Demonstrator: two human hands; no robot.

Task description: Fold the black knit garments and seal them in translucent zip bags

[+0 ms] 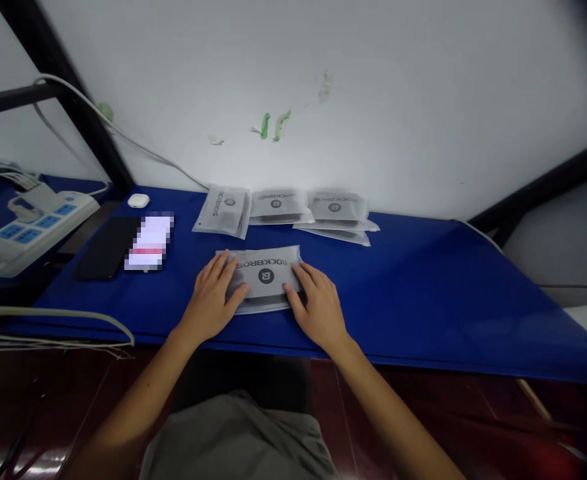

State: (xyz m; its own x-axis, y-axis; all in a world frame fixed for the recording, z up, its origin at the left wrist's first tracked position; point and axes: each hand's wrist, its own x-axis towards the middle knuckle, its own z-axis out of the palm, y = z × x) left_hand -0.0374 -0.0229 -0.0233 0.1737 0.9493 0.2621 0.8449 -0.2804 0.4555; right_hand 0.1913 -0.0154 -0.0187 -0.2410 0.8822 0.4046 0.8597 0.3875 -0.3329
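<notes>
- A flat, frosted front pouch (pixel 266 267) marked ROCKBROS is lying on the blue bench (pixel 448 293), between the left grip (pixel 211 303) and the right grip (pixel 318 307), and touching both.
- At the front pouch's left end, the left grip is resting with its thumb over the printed side, thumb and fingers standing apart.
- At the front pouch's right end, the right grip is resting likewise, thumb and fingers apart; neither is clamping.
- Behind the front pouch, similar pouches (pixel 276 210) are lying in a row, those on the right overlapping.
- Left of the front pouch, a lit phone (pixel 148 243) is lying just beside a dark flat device (pixel 106 247).
- Farther back and left of the front pouch, a small white case (pixel 138 200) is sitting.
</notes>
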